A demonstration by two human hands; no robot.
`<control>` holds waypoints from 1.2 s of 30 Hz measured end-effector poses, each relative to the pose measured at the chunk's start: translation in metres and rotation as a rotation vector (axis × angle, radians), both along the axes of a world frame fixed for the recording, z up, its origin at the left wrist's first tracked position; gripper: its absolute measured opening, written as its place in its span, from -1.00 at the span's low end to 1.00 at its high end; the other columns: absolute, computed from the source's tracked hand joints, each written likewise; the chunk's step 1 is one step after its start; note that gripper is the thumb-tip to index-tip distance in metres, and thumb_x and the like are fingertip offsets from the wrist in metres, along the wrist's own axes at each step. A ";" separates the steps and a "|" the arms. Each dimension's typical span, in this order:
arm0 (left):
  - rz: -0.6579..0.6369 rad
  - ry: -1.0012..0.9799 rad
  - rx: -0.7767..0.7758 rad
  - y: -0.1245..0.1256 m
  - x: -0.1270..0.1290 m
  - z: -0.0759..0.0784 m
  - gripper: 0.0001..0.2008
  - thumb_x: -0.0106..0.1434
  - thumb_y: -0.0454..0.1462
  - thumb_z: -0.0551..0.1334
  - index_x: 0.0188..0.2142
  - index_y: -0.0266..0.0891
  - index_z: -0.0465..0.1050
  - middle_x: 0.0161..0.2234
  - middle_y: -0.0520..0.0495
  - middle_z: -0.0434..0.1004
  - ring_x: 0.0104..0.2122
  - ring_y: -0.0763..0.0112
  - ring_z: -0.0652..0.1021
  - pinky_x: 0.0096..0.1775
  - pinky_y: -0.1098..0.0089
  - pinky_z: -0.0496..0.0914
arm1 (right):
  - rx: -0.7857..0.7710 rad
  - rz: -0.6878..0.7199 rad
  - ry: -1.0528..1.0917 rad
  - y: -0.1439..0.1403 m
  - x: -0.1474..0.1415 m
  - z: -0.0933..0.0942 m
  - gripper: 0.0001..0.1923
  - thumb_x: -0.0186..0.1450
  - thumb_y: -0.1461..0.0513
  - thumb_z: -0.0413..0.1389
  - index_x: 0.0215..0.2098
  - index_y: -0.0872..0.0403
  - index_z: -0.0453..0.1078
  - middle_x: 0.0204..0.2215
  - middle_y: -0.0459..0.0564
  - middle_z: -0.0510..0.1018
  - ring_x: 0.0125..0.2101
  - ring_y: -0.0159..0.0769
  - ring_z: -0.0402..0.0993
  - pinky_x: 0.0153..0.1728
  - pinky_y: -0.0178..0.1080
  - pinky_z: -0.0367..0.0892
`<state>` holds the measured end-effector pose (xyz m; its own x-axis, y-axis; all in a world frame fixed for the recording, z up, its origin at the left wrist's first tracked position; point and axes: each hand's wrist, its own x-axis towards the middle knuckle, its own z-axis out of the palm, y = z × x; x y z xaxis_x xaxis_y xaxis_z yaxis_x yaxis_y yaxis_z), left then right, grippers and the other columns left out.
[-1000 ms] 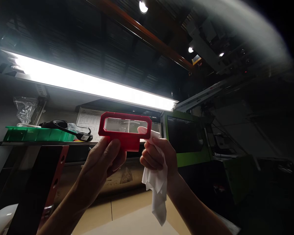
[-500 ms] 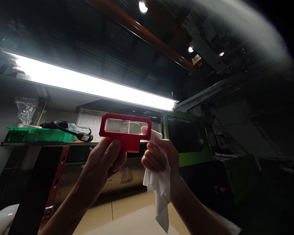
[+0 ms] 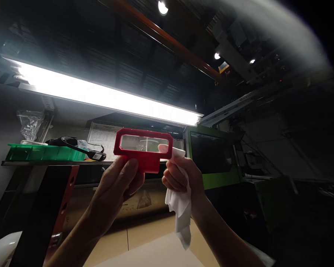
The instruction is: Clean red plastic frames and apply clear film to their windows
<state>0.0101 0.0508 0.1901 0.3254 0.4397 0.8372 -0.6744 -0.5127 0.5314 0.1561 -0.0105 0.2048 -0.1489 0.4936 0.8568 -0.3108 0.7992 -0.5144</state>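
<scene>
A red plastic frame with a clear window point(image 3: 145, 163) is held up before me, its window upright. My left hand point(image 3: 119, 181) grips the solid red tab below the window between thumb and fingers. My right hand point(image 3: 183, 176) is closed around a white cloth point(image 3: 182, 207) that hangs down below the fist. One fingertip of the right hand shows through the window's right end, behind the frame. Whether that fingertip presses on the window cannot be made out.
A bright tube lamp point(image 3: 105, 95) spans above the hands. On the shelf behind are a green tray point(image 3: 41, 152), a black headset point(image 3: 96, 155) and a printed sheet point(image 3: 104, 139). A green machine point(image 3: 218, 180) stands to the right, cardboard point(image 3: 111, 248) below.
My right hand has shifted very slightly, and the cloth's hanging end has swung up and left. The red frame has edged slightly to the right.
</scene>
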 end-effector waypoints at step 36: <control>0.176 0.108 0.170 -0.001 -0.001 -0.001 -0.58 0.19 -0.01 0.20 -0.63 -0.17 0.16 -0.65 0.15 0.09 -0.62 0.53 0.09 -0.62 0.57 0.13 | 1.062 -1.662 -0.653 -0.033 -0.013 -0.012 -0.66 0.27 0.32 -0.07 -0.60 0.07 0.40 -0.70 -0.13 0.38 -0.71 -0.50 0.07 -0.63 -0.36 0.09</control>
<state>0.0088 0.0497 0.1894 0.3479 0.3534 0.8684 -0.5110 -0.7051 0.4916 0.1433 -0.0439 0.1926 -0.5141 -0.0900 0.8530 0.8523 0.0586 0.5198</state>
